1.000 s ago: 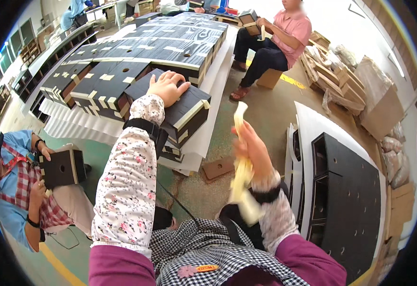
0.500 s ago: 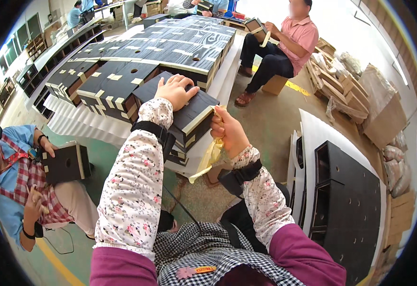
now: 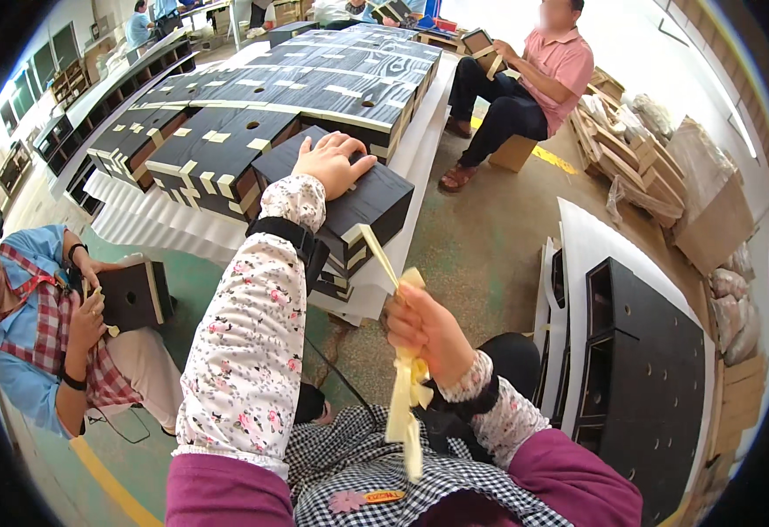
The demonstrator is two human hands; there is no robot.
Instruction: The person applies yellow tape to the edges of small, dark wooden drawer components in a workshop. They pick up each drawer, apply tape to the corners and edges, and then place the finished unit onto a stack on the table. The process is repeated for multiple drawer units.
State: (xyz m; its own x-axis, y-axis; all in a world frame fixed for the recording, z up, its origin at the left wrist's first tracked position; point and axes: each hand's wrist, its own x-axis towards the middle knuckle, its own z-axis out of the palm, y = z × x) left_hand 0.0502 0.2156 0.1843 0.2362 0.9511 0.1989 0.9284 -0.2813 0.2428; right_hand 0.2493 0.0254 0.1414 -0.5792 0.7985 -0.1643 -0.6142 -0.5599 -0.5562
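A black wood-grain box (image 3: 374, 200) sits at the near corner of the long worktable, right in front of me. My left hand (image 3: 334, 165) lies on its top with the fingers spread, beside a dark hole. My right hand (image 3: 424, 325) is closed on pale yellow masking tape (image 3: 406, 404), off the box's near right side. The crumpled strips hang below my fist, and one stretches up to the box's near corner. Whether that end still sticks is hard to tell. Bits of tape show on the black box (image 3: 213, 162) to the left.
Many taped black boxes (image 3: 340, 66) cover the table, with white foam sheet (image 3: 156, 215) under them. A seated co-worker at left (image 3: 68, 325) and another at right (image 3: 534, 79) each handle a box. Black panels (image 3: 643, 369) stand at the lower right, and wooden pallets (image 3: 626, 158) lie beyond.
My right hand has moved down and toward me, drawing the tape away from the box's right edge, which now shows bare black. My left hand remains on the box.
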